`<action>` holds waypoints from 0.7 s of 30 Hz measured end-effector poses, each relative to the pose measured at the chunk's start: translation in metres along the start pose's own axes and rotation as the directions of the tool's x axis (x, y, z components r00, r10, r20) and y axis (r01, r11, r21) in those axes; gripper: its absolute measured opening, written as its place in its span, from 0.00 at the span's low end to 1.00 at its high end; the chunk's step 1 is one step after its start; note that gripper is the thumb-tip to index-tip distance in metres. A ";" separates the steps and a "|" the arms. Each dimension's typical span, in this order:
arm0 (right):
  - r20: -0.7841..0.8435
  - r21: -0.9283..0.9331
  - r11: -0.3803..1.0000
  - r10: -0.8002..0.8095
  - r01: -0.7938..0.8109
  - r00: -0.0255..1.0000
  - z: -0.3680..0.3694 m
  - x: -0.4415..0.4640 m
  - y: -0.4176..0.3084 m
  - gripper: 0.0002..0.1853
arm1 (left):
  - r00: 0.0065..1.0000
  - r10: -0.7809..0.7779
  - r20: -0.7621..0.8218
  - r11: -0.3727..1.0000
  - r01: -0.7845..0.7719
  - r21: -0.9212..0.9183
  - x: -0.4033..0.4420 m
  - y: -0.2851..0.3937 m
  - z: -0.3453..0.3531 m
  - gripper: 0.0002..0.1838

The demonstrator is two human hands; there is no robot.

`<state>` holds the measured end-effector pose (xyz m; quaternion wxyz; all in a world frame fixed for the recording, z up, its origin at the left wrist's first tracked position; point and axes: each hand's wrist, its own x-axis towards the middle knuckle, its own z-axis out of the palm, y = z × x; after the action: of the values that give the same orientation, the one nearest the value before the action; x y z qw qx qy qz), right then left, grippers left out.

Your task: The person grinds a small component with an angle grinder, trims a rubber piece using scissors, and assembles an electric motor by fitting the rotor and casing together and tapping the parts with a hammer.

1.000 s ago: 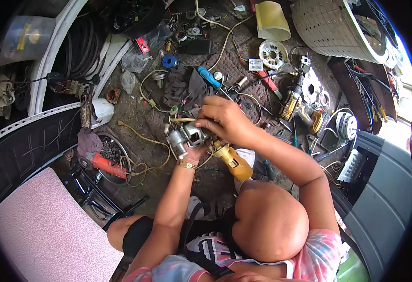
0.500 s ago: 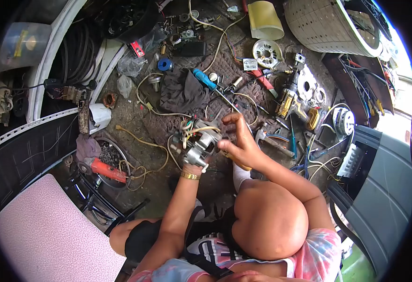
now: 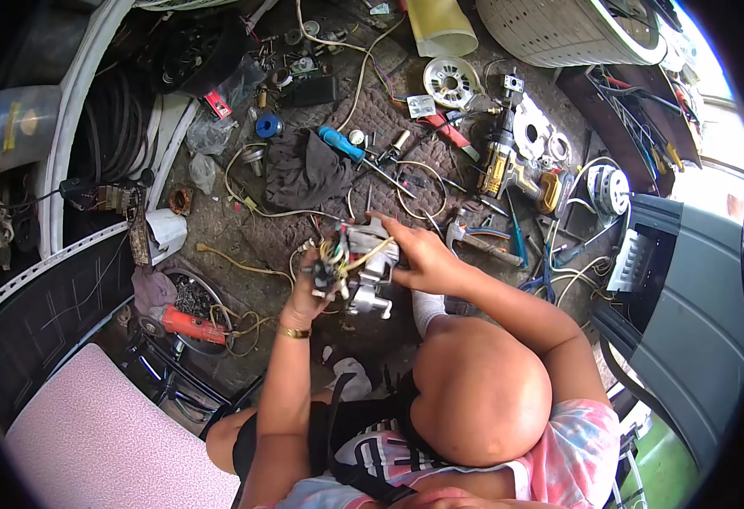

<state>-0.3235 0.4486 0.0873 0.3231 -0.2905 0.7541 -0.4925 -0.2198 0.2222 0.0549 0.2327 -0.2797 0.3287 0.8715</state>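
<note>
A metal motor assembly (image 3: 373, 270) with a bundle of coloured wires (image 3: 338, 256) is held up between both hands, above the floor. My left hand (image 3: 306, 293) grips its left side, by the wires and a dark connector. On its right side, my right hand (image 3: 427, 259) has fingers closed over the metal housing. Beyond the hands, a dark grey cloth (image 3: 304, 174) lies on the floor, with a blue-handled screwdriver (image 3: 342, 144) beside it. A hammer (image 3: 482, 243) lies right of my right hand.
A yellow drill (image 3: 499, 165) and round metal plates (image 3: 451, 82) lie at the upper right. A red angle grinder (image 3: 192, 324) rests at the left near a pink padded surface (image 3: 117, 433). A white perforated drum (image 3: 567, 34) stands at the top right; a grey panel (image 3: 702, 288) is at the right.
The motor assembly has been turned, bringing its wires toward my left hand. My right hand left its yellow part, opened beside the assembly, then closed on its right side. The view has shifted.
</note>
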 end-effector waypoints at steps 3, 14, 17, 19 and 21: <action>-0.054 -0.121 0.989 -0.098 0.091 0.994 0.005 0.004 0.008 0.44 | 0.996 -0.087 0.008 0.996 0.087 -0.024 0.010 0.006 -0.010 0.29; 0.026 -0.325 0.935 -0.139 0.140 0.990 0.009 0.001 0.026 0.36 | 0.919 -0.390 -0.064 0.897 0.394 0.201 0.019 -0.009 -0.015 0.33; 0.084 -0.329 0.929 -0.148 0.167 0.985 0.003 0.004 0.022 0.36 | 0.913 -0.397 -0.099 0.873 0.408 0.267 0.016 -0.011 -0.016 0.31; 0.165 -0.239 0.967 -0.048 0.087 0.985 -0.004 0.007 0.013 0.37 | 0.923 -0.367 -0.114 0.880 0.384 0.281 0.011 -0.008 -0.007 0.32; 0.149 -0.271 0.957 -0.064 0.103 0.987 -0.002 0.006 0.012 0.37 | 0.935 -0.332 -0.127 0.886 0.355 0.298 0.009 -0.006 -0.002 0.32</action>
<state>-0.3302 0.4487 0.0755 0.3098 -0.3983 0.7784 -0.3735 -0.2219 0.2270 0.0456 0.4127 -0.3240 0.4175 0.7419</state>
